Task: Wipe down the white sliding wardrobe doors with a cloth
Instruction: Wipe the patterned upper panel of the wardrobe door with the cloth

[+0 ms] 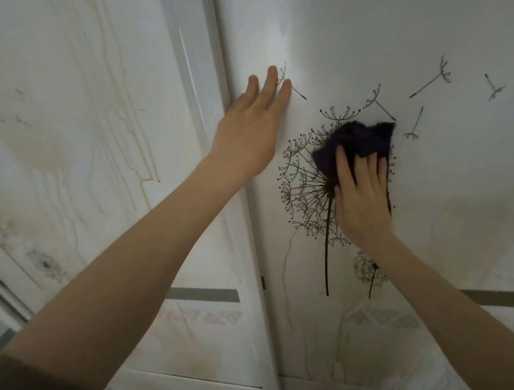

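Hands [304, 167] and cloth [355, 143] on unlettered door [374, 37]

No readable text, labels or numbers appear anywhere.

The right hand [363, 199] and dark cloth [355, 146] hide part of the dandelion print [303, 191].

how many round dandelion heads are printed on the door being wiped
2. A large black dandelion head sits left of the right hand, partly under the dark cloth; a smaller, fainter dandelion head sits below that wrist. Others could be hidden or beyond the frame.
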